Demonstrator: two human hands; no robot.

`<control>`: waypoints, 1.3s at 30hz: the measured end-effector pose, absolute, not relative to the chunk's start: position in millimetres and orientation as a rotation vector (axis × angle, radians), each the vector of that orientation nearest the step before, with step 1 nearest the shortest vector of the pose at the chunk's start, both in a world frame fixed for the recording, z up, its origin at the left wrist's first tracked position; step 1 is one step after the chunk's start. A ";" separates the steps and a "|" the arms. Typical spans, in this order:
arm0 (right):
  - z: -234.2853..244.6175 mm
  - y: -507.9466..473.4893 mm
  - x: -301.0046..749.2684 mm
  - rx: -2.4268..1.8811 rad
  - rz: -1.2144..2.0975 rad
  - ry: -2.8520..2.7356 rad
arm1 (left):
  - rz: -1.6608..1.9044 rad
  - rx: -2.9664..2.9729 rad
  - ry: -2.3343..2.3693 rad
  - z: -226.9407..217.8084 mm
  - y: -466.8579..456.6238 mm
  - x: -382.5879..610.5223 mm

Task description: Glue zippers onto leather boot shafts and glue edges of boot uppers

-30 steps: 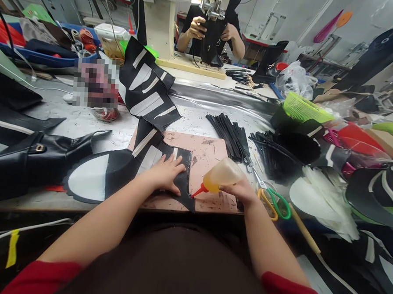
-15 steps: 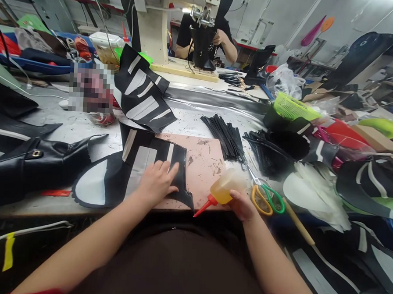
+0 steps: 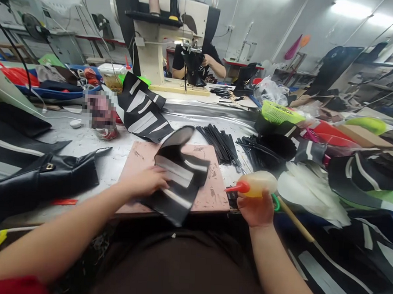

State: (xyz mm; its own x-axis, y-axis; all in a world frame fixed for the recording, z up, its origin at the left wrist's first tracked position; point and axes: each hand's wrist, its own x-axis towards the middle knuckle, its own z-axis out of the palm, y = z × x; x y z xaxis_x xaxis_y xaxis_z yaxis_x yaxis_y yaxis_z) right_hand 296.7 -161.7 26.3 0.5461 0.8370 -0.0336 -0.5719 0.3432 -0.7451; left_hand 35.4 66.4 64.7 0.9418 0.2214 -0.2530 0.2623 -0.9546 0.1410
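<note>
My left hand [image 3: 146, 182] grips a black leather piece with white lining strips [image 3: 178, 176], folded and lifted over the pink work board [image 3: 139, 157]. My right hand [image 3: 257, 208] is closed round a yellow glue squeeze bottle [image 3: 257, 184], held level with its red nozzle pointing left, just off the board's right edge. A black boot with a buckle [image 3: 39, 180] lies on the table to the left of the board.
Black strips [image 3: 221, 141] lie fanned behind the board, with more cut black-and-white pieces [image 3: 141, 107] at the back. White cut pieces [image 3: 309, 192] and a green basket [image 3: 279, 112] sit to the right. Across the table a person's hands [image 3: 206, 59] work at a sewing machine [image 3: 156, 39].
My left hand has lifted and folded the leather piece, which lay flat on the board. The glue bottle rose from nozzle-down to level. The view tilted up.
</note>
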 end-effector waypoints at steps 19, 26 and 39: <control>8.5 -158.8 301.7 -0.739 0.991 -0.293 | -0.380 3.005 0.705 65.0 41.3 99.3; 0.4 -110.6 306.3 -0.872 0.891 -0.349 | -0.346 2.985 0.716 57.3 43.2 95.4; 4.8 6.8 297.8 -1.291 0.570 -0.640 | -0.235 2.858 0.792 41.3 50.4 90.5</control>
